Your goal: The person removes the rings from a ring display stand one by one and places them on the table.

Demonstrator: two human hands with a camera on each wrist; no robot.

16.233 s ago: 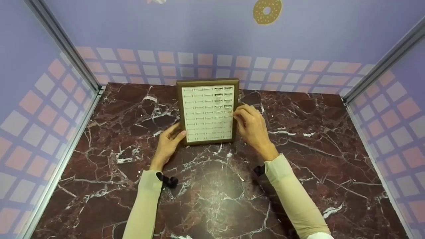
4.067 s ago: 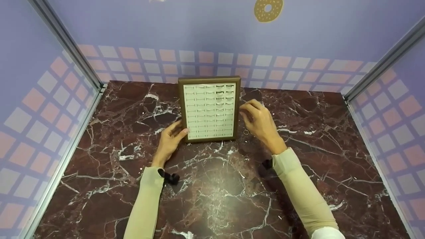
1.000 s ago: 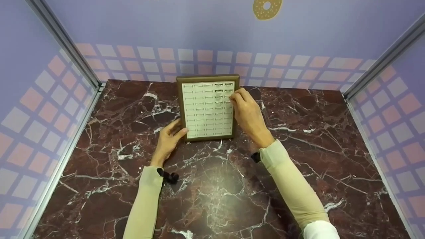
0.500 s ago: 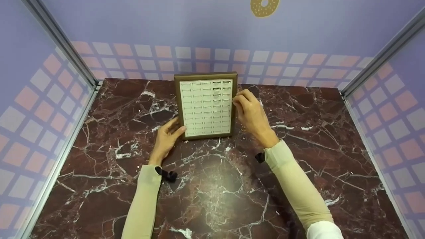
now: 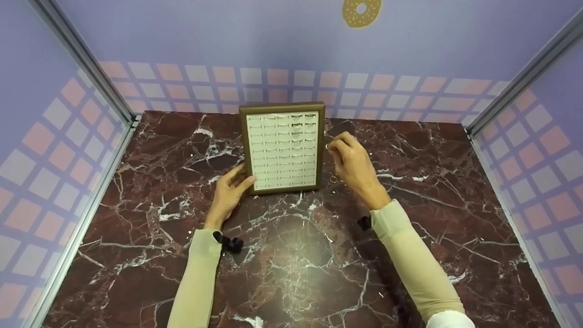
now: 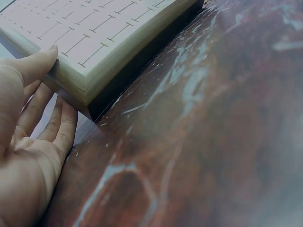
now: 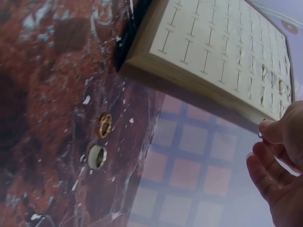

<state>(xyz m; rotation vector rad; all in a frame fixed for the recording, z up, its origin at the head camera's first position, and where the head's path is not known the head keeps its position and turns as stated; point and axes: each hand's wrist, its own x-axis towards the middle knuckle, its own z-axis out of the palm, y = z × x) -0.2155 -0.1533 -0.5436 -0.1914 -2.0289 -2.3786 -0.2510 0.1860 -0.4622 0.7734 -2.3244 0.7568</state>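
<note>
A ring display board (image 5: 284, 150) with a brown wooden frame and a white slotted pad stands tilted back at the far middle. My left hand (image 5: 227, 193) grips its lower left edge, thumb on the front, other fingers behind, as the left wrist view shows. Several rings (image 5: 297, 124) sit in the upper right slots. Just off the board's right edge, my right hand (image 5: 355, 161) pinches a small ring (image 7: 261, 128), mostly covered by the fingertips. Below that hand, a gold ring (image 7: 105, 125) and a wide pale ring (image 7: 97, 157) stand on the table.
The dark red marbled table (image 5: 291, 273) has white veins and a few tiny white specks. A purple wall (image 5: 200, 36) with pink and white squares rises close behind the board. Side walls with metal corner posts (image 5: 84, 59) enclose the table.
My right hand has drawn back from the board's right column, moving down and right. Fewer dark rings show in that column than 16 seconds ago. My left hand keeps its grip.
</note>
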